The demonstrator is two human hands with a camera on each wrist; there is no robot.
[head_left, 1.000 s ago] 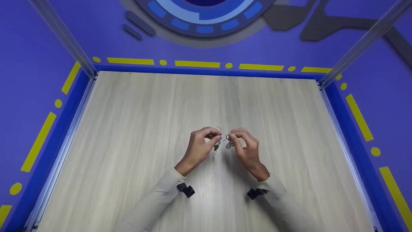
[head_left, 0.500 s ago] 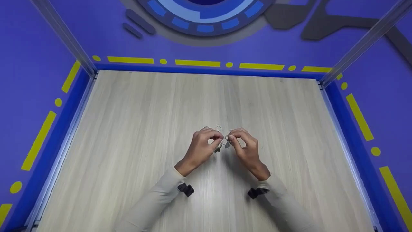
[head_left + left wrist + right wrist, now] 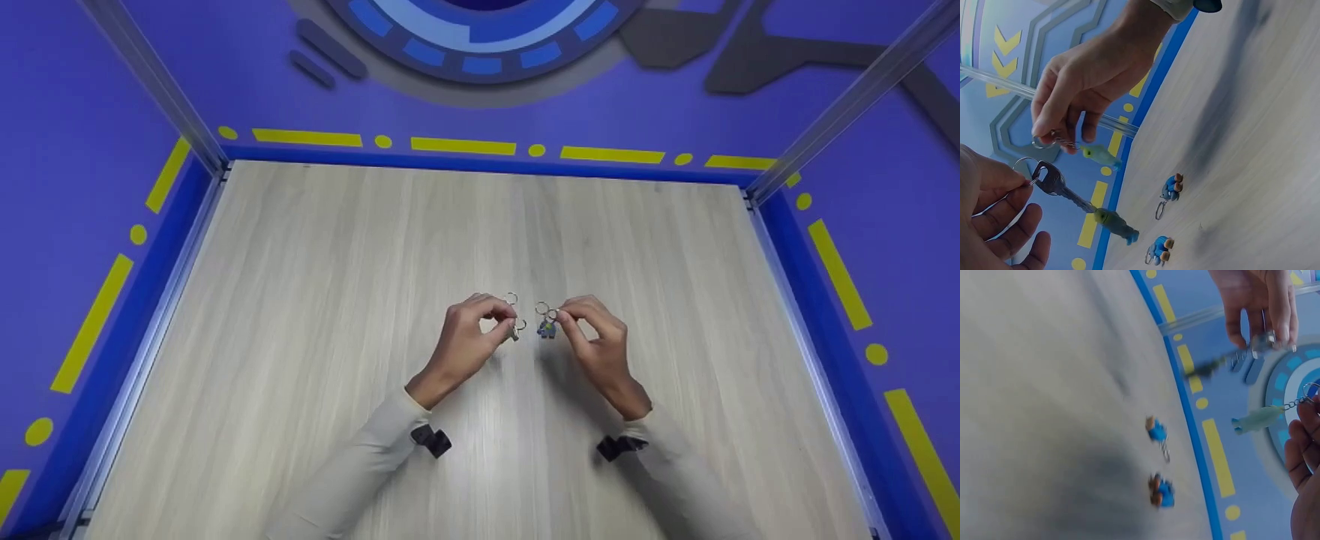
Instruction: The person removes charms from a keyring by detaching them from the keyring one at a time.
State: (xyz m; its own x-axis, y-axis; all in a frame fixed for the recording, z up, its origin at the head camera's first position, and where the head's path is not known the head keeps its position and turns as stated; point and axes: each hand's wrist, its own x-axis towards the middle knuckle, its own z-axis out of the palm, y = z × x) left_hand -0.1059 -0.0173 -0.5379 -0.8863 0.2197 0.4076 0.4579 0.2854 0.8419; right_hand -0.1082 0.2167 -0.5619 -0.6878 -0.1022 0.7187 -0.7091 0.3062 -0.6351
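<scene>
Pale wood-grain table (image 3: 315,315) fills the head view, and above its middle the two hands are held up side by side with a small gap between them. The left hand (image 3: 466,339) has its fingers curled, thumb and forefinger pinching a metal key ring (image 3: 1023,165); from this ring hangs a dark key (image 3: 1060,188) with a small greenish charm (image 3: 1116,224) at its lower end, all clear of the table. The right hand (image 3: 598,341) is likewise curled, its fingertips pinching a second ring (image 3: 1043,143), from which a short chain carries a pale green fish-shaped charm (image 3: 1100,155). In the right wrist view the same pale charm (image 3: 1258,419) dangles from its chain, while the key hanging from the other hand is blurred. The two rings are near each other but apart, each held by its own hand. Two small blue figure charms (image 3: 1172,188) (image 3: 1159,249), each with a ring of its own, show in both wrist views, seemingly lying on the table near its blue border (image 3: 480,163). Purple walls with yellow dashes (image 3: 461,146) surround the table, and light sleeves (image 3: 360,465) cover both forearms.
</scene>
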